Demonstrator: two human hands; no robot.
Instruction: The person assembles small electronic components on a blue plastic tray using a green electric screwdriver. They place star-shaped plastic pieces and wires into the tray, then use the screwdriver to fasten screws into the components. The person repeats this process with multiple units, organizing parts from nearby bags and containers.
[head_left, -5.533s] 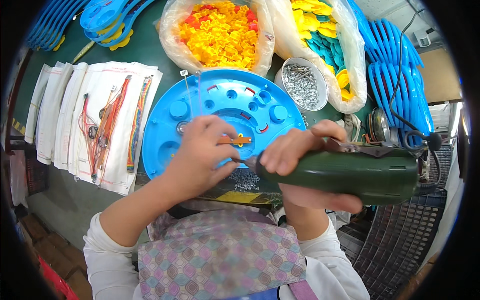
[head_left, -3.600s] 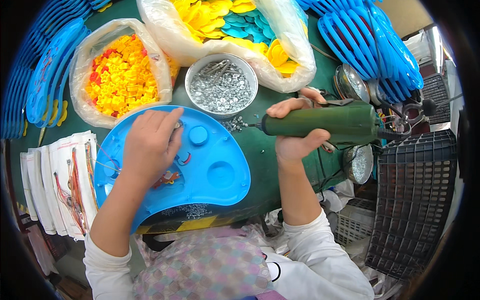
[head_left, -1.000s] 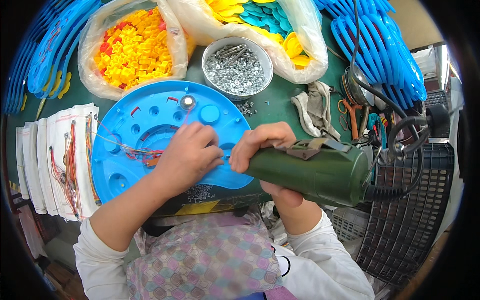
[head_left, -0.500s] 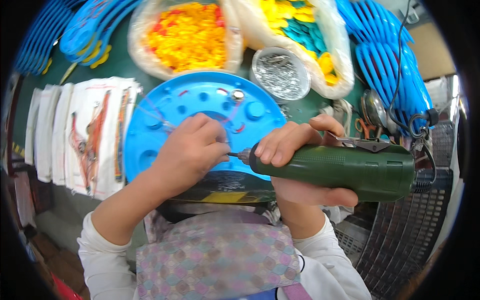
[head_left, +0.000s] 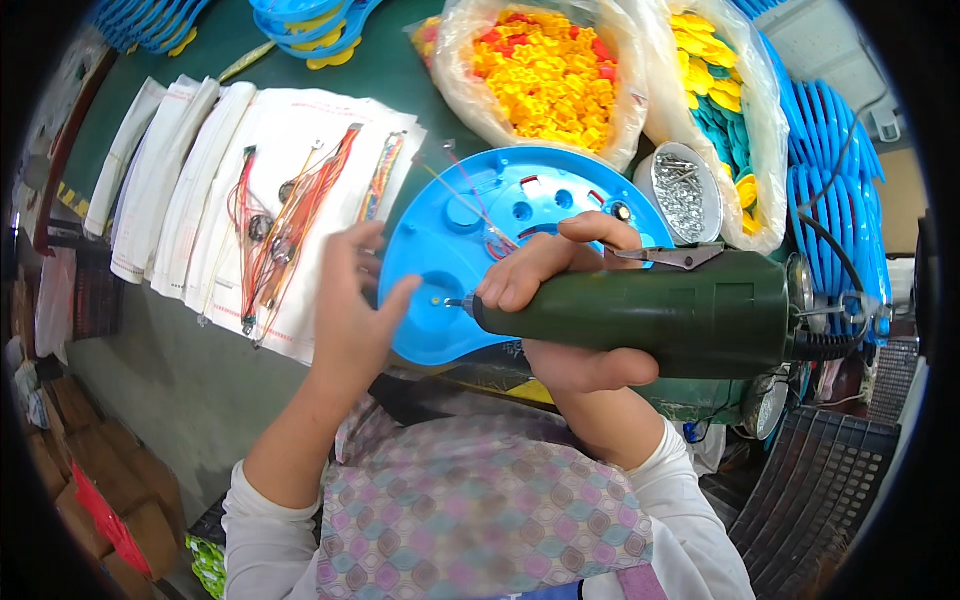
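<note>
A green driver (head_left: pixel 650 318) is being held sideways by the wrapped fingers of the right hand (head_left: pixel 535 268), bit (head_left: pixel 456 302) pointed over the blue shell (head_left: pixel 435 250) toward the spread-fingered left hand (head_left: pixel 352 305).

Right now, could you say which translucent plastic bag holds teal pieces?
The right-hand translucent plastic bag holds teal pieces; the left bag shows only yellow and red ones.

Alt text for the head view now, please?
Right hand grips a green driver, tip over a blue panel; left hand, blurred, at the panel's left edge. Wires lie on white sheets to the left; bags and a bowl stand beyond.
</note>
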